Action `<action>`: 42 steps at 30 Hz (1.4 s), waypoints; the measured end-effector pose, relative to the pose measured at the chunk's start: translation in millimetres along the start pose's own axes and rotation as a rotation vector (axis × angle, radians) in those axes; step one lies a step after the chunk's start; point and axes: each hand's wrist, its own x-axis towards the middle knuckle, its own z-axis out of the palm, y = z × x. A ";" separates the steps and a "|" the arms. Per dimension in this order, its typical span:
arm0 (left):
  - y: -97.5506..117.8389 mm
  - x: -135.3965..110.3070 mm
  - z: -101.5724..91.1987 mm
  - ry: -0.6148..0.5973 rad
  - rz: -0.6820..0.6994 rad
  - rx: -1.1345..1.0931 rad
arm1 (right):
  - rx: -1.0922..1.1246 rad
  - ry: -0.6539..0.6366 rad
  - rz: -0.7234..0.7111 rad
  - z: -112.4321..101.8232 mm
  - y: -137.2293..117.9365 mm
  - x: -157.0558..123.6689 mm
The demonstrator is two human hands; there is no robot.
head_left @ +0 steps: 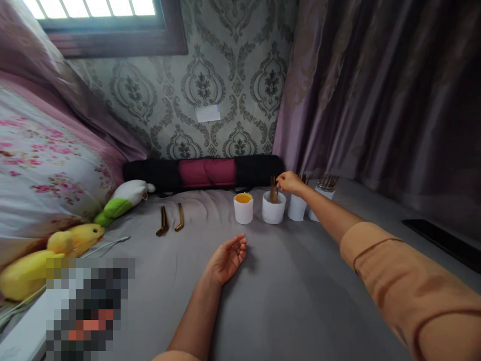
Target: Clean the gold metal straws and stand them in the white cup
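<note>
My right hand (pixel 290 181) reaches far forward over a row of white cups and pinches a brown utensil (pixel 273 189) standing in the second cup (pixel 273 209). To its left a cup (pixel 243 208) shows an orange top. Behind my hand stand a third cup (pixel 296 208) and a fourth cup (pixel 323 193), both holding brown utensils. My left hand (pixel 227 258) rests palm up on the grey sheet (pixel 285 281), fingers loosely curled and empty. Two brown bent utensils (pixel 171 220) lie on the sheet to the left of the cups.
A black and maroon roll (pixel 205 173) lies along the wallpapered wall. A white-green plush (pixel 124 198) and a yellow plush (pixel 73 239) sit beside a floral pillow (pixel 41 170) at left. Purple curtains (pixel 376 100) hang at right. A dark flat object (pixel 443 240) lies far right.
</note>
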 end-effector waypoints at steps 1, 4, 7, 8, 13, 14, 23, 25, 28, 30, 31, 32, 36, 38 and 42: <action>0.2 -0.1 0.4 0.002 0.001 0.001 | 0.006 -0.005 0.002 0.4 -0.3 -0.4; 0.6 -0.3 1.3 0.002 -0.001 0.006 | 0.022 -0.025 0.004 0.7 -2.0 -2.8; 0.7 -0.5 1.0 -0.001 -0.003 0.008 | 0.036 -0.044 0.002 0.5 -3.9 -5.3; 0.7 -0.5 0.7 -0.002 -0.002 0.008 | 0.041 -0.048 0.002 0.5 -4.2 -5.7; 0.3 -0.2 -0.3 -0.005 0.002 0.009 | 0.053 -0.052 -0.007 1.2 -2.6 -4.5; 0.2 0.0 -0.3 -0.006 0.001 0.008 | 0.054 -0.051 -0.009 1.3 -2.1 -4.1; 0.1 0.6 -1.4 -0.004 0.005 0.013 | 0.055 -0.035 -0.009 0.5 -0.3 -4.0; 0.2 0.5 -1.3 -0.004 0.004 0.020 | 0.051 -0.028 -0.003 -0.1 -0.1 -3.6; 0.3 0.6 -1.0 -0.004 -0.002 0.018 | 0.043 -0.011 0.009 -1.7 0.1 -3.3; 0.3 0.8 -0.7 -0.001 -0.002 0.017 | 0.039 -0.002 0.010 -3.2 -0.1 -3.9; 0.2 0.8 -0.7 0.001 0.001 0.017 | 0.037 0.001 0.009 -4.1 -0.4 -4.4; 0.2 0.8 -0.6 0.001 0.001 0.016 | 0.034 0.003 0.007 -5.0 -0.8 -5.1; 0.0 0.4 -0.6 0.000 0.000 0.007 | 0.022 0.012 0.001 -7.8 -2.8 -7.4; 0.1 0.0 -0.3 0.000 -0.003 0.002 | 0.019 0.018 0.000 -8.6 -3.3 -7.5; 0.5 -0.8 0.9 0.004 -0.004 0.000 | 0.018 0.033 -0.008 -10.5 -2.3 -6.6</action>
